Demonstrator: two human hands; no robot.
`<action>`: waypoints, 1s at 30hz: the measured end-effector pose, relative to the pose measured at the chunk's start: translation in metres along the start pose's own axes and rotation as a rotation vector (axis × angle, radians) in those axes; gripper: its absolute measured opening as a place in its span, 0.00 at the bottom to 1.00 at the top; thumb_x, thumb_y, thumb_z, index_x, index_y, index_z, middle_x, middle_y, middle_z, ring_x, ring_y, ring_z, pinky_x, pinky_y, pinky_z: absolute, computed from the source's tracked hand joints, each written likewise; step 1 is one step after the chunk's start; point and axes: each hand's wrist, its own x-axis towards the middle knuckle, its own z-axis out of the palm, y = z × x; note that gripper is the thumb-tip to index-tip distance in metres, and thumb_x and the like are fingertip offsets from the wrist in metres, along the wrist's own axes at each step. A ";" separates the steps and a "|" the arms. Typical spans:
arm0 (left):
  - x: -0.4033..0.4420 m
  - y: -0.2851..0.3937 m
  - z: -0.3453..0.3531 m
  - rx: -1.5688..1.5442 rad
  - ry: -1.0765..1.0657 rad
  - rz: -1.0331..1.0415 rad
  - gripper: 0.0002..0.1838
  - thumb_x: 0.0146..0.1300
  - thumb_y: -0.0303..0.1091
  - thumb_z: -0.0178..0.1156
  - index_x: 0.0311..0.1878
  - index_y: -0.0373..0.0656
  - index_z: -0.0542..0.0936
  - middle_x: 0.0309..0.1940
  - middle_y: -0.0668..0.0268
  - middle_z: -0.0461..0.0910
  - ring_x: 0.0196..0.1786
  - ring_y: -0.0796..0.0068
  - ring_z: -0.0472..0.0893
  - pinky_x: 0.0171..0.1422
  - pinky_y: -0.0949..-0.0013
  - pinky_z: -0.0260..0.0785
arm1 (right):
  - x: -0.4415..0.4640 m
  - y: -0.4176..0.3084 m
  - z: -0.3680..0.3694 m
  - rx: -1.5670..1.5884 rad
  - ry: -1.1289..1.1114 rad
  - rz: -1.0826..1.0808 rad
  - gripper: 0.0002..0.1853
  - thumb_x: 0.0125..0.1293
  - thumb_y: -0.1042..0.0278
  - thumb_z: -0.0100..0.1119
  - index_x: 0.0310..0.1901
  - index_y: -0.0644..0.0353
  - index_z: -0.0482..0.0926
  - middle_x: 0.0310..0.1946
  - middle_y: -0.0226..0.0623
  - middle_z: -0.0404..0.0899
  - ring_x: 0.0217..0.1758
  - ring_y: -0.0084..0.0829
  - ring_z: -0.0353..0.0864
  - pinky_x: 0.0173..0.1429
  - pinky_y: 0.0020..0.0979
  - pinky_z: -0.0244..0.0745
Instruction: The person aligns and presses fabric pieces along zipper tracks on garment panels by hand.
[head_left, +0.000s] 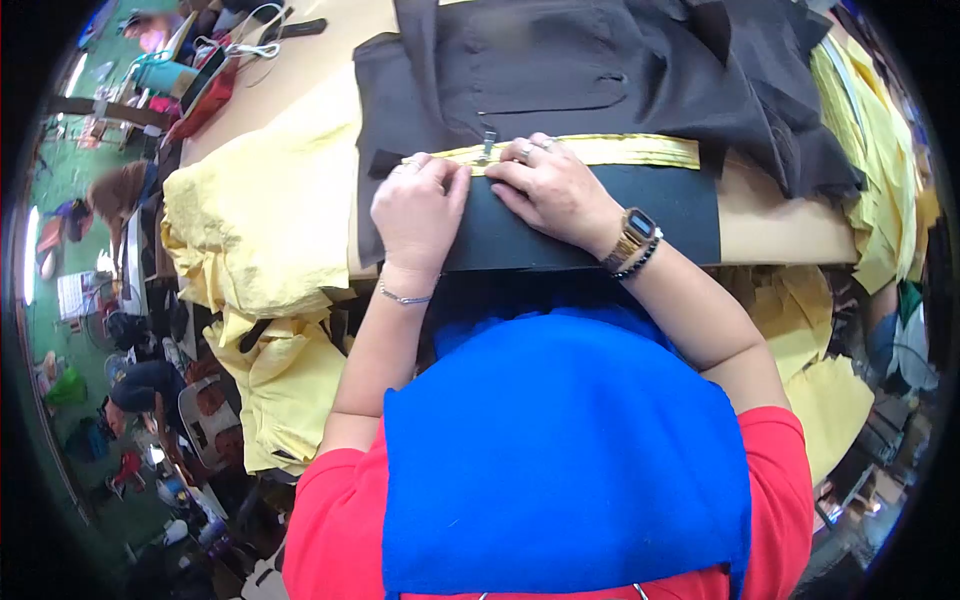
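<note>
A dark brown garment (540,60) is spread over the table, with a stitched outline on it. Along its near edge runs a folded yellow fabric strip (640,151). My left hand (418,205) is closed, its fingers pinching the strip near its left end. Just right of it, the bent fingers of my right hand (550,190) are closed on the same strip. Between the hands, a small metal clip-like piece (488,146) stands against the strip; its exact kind is unclear. A flat black panel (640,215) lies beneath the strip, on my side.
Yellow fabric pieces (265,210) are heaped at the table's left, and more yellow fabric (865,150) hangs at the right. A white cable (262,40) lies at the back left of the tan table (330,60). Another person (145,385) bends over at far left.
</note>
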 end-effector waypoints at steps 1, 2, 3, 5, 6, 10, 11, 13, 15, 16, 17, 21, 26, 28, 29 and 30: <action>0.002 0.001 -0.001 0.049 -0.058 -0.007 0.11 0.67 0.43 0.68 0.32 0.48 0.86 0.33 0.67 0.84 0.37 0.62 0.86 0.42 0.57 0.76 | -0.001 0.000 0.001 -0.013 0.024 -0.007 0.09 0.66 0.67 0.68 0.45 0.59 0.85 0.44 0.40 0.82 0.48 0.42 0.80 0.56 0.41 0.77; 0.003 0.004 0.000 0.108 -0.079 0.005 0.10 0.68 0.42 0.67 0.34 0.48 0.85 0.33 0.66 0.84 0.39 0.62 0.86 0.45 0.56 0.74 | -0.001 0.001 0.004 -0.023 0.048 -0.019 0.09 0.65 0.66 0.68 0.44 0.58 0.85 0.43 0.39 0.82 0.47 0.41 0.80 0.56 0.40 0.77; 0.003 0.005 0.001 0.171 -0.099 0.014 0.10 0.70 0.42 0.65 0.36 0.48 0.83 0.34 0.66 0.84 0.40 0.62 0.85 0.47 0.55 0.71 | -0.001 0.001 0.005 -0.030 0.074 -0.036 0.09 0.64 0.66 0.69 0.43 0.57 0.85 0.42 0.38 0.81 0.47 0.40 0.79 0.55 0.39 0.76; 0.004 0.004 0.004 0.181 -0.147 0.028 0.09 0.72 0.40 0.62 0.39 0.46 0.82 0.36 0.65 0.84 0.43 0.61 0.85 0.50 0.55 0.69 | -0.001 0.000 0.005 -0.040 0.051 -0.020 0.09 0.65 0.65 0.68 0.44 0.57 0.85 0.43 0.38 0.82 0.48 0.40 0.80 0.56 0.39 0.77; 0.004 0.003 0.005 0.190 -0.169 0.034 0.08 0.73 0.40 0.61 0.41 0.46 0.81 0.38 0.64 0.83 0.45 0.61 0.84 0.52 0.55 0.68 | -0.001 0.000 0.005 -0.047 0.040 -0.011 0.09 0.65 0.65 0.68 0.44 0.57 0.86 0.43 0.38 0.82 0.48 0.40 0.80 0.56 0.40 0.77; -0.012 -0.014 0.010 0.024 -0.139 0.114 0.08 0.75 0.38 0.58 0.44 0.45 0.78 0.42 0.62 0.82 0.52 0.61 0.81 0.62 0.51 0.67 | -0.001 -0.002 0.004 -0.061 0.045 -0.006 0.10 0.65 0.65 0.67 0.46 0.58 0.86 0.43 0.37 0.82 0.49 0.40 0.80 0.57 0.40 0.78; -0.014 -0.015 0.011 0.024 -0.127 0.123 0.08 0.75 0.39 0.58 0.44 0.44 0.78 0.42 0.62 0.82 0.51 0.60 0.81 0.63 0.50 0.67 | 0.000 -0.002 0.004 -0.063 0.051 -0.008 0.10 0.65 0.65 0.67 0.46 0.58 0.86 0.43 0.37 0.82 0.49 0.40 0.80 0.57 0.39 0.79; -0.017 -0.018 0.013 0.019 -0.103 0.132 0.09 0.76 0.39 0.57 0.44 0.44 0.77 0.42 0.60 0.81 0.51 0.56 0.81 0.66 0.48 0.66 | -0.001 -0.003 0.004 -0.066 0.054 -0.013 0.10 0.65 0.66 0.67 0.46 0.58 0.86 0.43 0.37 0.82 0.49 0.39 0.80 0.57 0.39 0.79; -0.017 -0.015 0.008 0.055 -0.142 0.112 0.09 0.77 0.39 0.57 0.46 0.43 0.77 0.43 0.59 0.81 0.52 0.55 0.81 0.72 0.42 0.63 | -0.001 -0.003 0.004 -0.066 0.046 -0.010 0.10 0.65 0.66 0.67 0.46 0.58 0.86 0.44 0.36 0.82 0.49 0.39 0.80 0.57 0.39 0.79; -0.017 -0.014 0.007 0.087 -0.146 0.129 0.09 0.76 0.39 0.57 0.46 0.43 0.77 0.43 0.59 0.81 0.52 0.55 0.81 0.72 0.41 0.63 | -0.001 -0.004 0.004 -0.066 0.045 -0.009 0.10 0.65 0.66 0.67 0.46 0.58 0.86 0.44 0.36 0.82 0.49 0.39 0.80 0.56 0.39 0.79; -0.016 -0.013 0.005 0.117 -0.149 0.148 0.09 0.76 0.39 0.57 0.46 0.44 0.77 0.44 0.59 0.81 0.53 0.55 0.81 0.73 0.40 0.63 | -0.001 -0.004 0.003 -0.067 0.045 -0.007 0.10 0.65 0.66 0.67 0.46 0.58 0.86 0.44 0.36 0.82 0.49 0.39 0.80 0.56 0.39 0.79; -0.027 -0.025 -0.006 0.161 -0.152 0.229 0.08 0.75 0.38 0.59 0.47 0.44 0.77 0.56 0.62 0.81 0.65 0.58 0.78 0.77 0.33 0.57 | 0.000 -0.004 0.002 -0.069 0.045 -0.015 0.10 0.64 0.67 0.68 0.45 0.58 0.85 0.44 0.37 0.82 0.49 0.39 0.80 0.56 0.39 0.78; -0.034 -0.025 -0.021 -0.028 -0.214 0.142 0.13 0.72 0.42 0.63 0.52 0.47 0.79 0.62 0.64 0.79 0.68 0.59 0.76 0.77 0.31 0.54 | 0.000 -0.004 0.003 -0.076 0.056 -0.030 0.09 0.64 0.68 0.68 0.44 0.58 0.84 0.44 0.37 0.81 0.49 0.40 0.80 0.56 0.39 0.78; -0.033 -0.017 -0.018 -0.048 -0.148 0.104 0.16 0.70 0.45 0.65 0.56 0.48 0.81 0.62 0.65 0.80 0.68 0.60 0.77 0.77 0.31 0.54 | 0.000 -0.005 0.004 -0.072 0.045 -0.026 0.09 0.64 0.68 0.68 0.44 0.58 0.83 0.44 0.38 0.82 0.49 0.40 0.80 0.56 0.39 0.78; -0.033 -0.015 -0.016 -0.006 -0.164 0.126 0.17 0.70 0.45 0.66 0.57 0.50 0.82 0.62 0.66 0.80 0.68 0.61 0.77 0.77 0.31 0.54 | 0.000 -0.005 0.004 -0.078 0.039 -0.022 0.09 0.64 0.68 0.68 0.43 0.58 0.83 0.44 0.38 0.82 0.50 0.40 0.80 0.57 0.39 0.78; -0.033 -0.014 -0.014 0.033 -0.178 0.151 0.18 0.69 0.46 0.67 0.58 0.51 0.83 0.62 0.67 0.80 0.68 0.61 0.77 0.77 0.32 0.55 | -0.001 -0.004 0.004 -0.079 0.048 -0.030 0.08 0.64 0.68 0.68 0.43 0.58 0.83 0.45 0.38 0.82 0.50 0.41 0.81 0.57 0.40 0.78</action>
